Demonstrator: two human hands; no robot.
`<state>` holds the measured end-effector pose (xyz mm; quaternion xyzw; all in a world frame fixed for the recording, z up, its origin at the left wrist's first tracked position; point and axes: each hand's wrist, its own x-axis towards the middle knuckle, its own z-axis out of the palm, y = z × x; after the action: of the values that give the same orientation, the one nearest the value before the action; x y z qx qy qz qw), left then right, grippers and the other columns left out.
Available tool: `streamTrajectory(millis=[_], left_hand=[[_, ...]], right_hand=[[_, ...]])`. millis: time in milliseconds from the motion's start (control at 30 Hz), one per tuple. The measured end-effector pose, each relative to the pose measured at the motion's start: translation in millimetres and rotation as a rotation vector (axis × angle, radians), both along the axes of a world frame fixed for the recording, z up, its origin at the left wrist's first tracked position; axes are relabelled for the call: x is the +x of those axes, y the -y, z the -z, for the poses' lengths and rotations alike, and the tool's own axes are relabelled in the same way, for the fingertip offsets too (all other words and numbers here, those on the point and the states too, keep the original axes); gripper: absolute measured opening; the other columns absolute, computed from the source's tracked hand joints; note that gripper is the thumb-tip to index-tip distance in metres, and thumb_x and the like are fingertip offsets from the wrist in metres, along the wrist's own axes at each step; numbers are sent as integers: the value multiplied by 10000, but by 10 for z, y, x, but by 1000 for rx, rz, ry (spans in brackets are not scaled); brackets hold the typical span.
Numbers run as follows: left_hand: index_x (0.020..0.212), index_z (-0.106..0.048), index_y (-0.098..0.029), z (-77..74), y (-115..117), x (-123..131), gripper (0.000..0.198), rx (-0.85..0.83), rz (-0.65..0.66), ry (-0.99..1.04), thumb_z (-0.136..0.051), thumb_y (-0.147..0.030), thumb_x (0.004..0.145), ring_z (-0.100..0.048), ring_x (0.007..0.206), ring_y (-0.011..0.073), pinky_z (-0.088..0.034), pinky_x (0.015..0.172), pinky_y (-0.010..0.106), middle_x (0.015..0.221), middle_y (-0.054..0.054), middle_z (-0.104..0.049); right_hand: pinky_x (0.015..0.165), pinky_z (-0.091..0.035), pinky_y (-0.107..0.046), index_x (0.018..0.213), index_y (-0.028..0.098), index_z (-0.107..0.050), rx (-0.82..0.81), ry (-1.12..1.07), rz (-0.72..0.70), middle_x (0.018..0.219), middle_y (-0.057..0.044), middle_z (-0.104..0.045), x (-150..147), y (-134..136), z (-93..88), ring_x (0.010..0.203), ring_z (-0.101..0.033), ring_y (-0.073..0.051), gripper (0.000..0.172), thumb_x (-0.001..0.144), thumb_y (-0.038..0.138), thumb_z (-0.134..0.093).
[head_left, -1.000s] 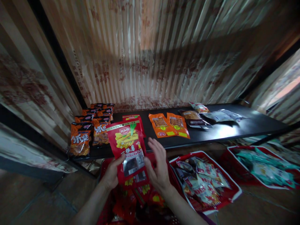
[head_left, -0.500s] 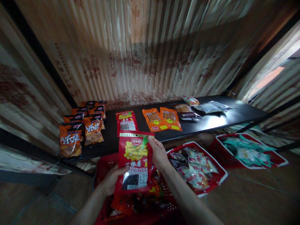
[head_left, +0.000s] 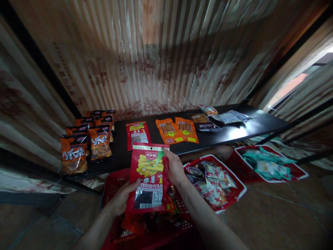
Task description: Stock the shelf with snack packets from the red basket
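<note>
shelf [head_left: 119, 159] behind, packet [head_left: 149, 180] before it

the packet is between left hand [head_left: 123, 198] and right hand [head_left: 174, 167], above the near basket [head_left: 110, 184]. on the shelf, left to right: snack bags [head_left: 74, 156] in two rows, second packet [head_left: 137, 133], two pouches [head_left: 169, 131], assorted packs [head_left: 204, 123]. right of the near basket, below shelf level: middle basket [head_left: 238, 185], then far basket [head_left: 234, 170], both filled.

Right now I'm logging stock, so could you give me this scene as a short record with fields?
Hands: left hand grips the left edge of a red pouch; right hand grips its upper right corner
Held side: food picture toward the camera
Shelf: from left, orange-and-black bags, second red pouch, two orange packs, brown pack, further packs
Near basket: below the hands, contents partly hidden
Middle basket: white-and-red packs, some dark ones
Right basket: teal packs
</note>
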<state>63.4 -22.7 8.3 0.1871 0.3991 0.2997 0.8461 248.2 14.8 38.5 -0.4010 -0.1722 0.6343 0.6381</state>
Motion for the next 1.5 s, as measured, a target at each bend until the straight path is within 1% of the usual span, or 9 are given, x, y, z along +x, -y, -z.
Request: streamTrajectory(millis=[333, 500, 567, 700, 833, 933, 1100, 1300, 1500], left_hand=[[1060, -638, -91, -63, -49, 17, 369, -59, -85, 22, -627, -332, 781, -644, 1004, 296, -465, 934, 438, 889, 132, -734], [1090, -621, -102, -45, -93, 24, 430, -56, -120, 84, -635, -393, 773, -631, 1032, 290, -466, 938, 430, 973, 135, -720], [1062, -631, -109, -53, -117, 34, 423, 7, -191, 58, -680, -377, 738, -636, 1021, 286, -469, 933, 423, 975, 128, -720], [984, -653, -151, -130, -214, 42, 355, 227, -449, 25, -755, -265, 664, -643, 1004, 251, -468, 930, 376, 967, 88, -724], [826, -673, -154, -225, -335, 14, 334, 267, -642, -22, -826, -234, 540, -669, 888, 227, -495, 861, 356, 821, 57, -730], [723, -670, -134, -263, -372, -7, 335, 319, -629, -55, -848, -280, 480, -670, 755, 209, -519, 769, 342, 708, 45, -711], [672, -650, -144, -245, -364, -10, 303, 347, -603, -110, -830, -308, 492, -643, 616, 164, -521, 649, 290, 616, 1, -672], [657, -627, -148, -233, -378, -18, 327, 287, -673, -126, -836, -289, 448, -611, 520, 131, -521, 602, 274, 602, -10, -673], [706, -619, -159, -304, -392, -61, 344, 189, -664, -135, -830, -245, 448, -639, 538, 162, -535, 600, 299, 587, -8, -669]], right_hand=[[669, -555, -318, 812, 199, -703, 84, 63, -95, 761, -26, -747, -31, 0, 33, 752, -704, -228, 278, 610, 369, -792], [632, -556, -297, 817, 211, -707, 69, 97, -107, 752, -16, -747, -50, 2, 54, 719, -705, -218, 282, 599, 368, -795], [625, -557, -298, 810, 210, -706, 60, 103, -98, 738, -16, -745, -63, 4, 54, 719, -705, -220, 278, 600, 370, -793], [613, -561, -316, 785, 210, -702, 18, 108, -98, 720, -21, -743, -88, 4, 43, 730, -705, -240, 283, 578, 374, -802], [611, -565, -328, 765, 209, -701, -17, 110, -97, 712, -26, -743, -118, 0, 16, 727, -706, -247, 267, 569, 355, -807], [605, -567, -331, 763, 205, -700, -42, 111, -97, 702, -27, -742, -136, -1, 2, 710, -706, -247, 267, 562, 340, -812], [615, -565, -334, 776, 201, -702, -70, 111, -124, 700, -32, -742, -149, 2, 28, 695, -707, -245, 266, 572, 334, -810], [673, -557, -336, 770, 200, -702, -20, 86, -161, 760, -35, -750, -172, -1, 58, 755, -705, -244, 287, 557, 354, -819], [625, -547, -285, 737, 208, -710, 23, 124, -171, 723, -16, -742, -189, 3, 104, 644, -689, -189, 259, 578, 388, -804]])
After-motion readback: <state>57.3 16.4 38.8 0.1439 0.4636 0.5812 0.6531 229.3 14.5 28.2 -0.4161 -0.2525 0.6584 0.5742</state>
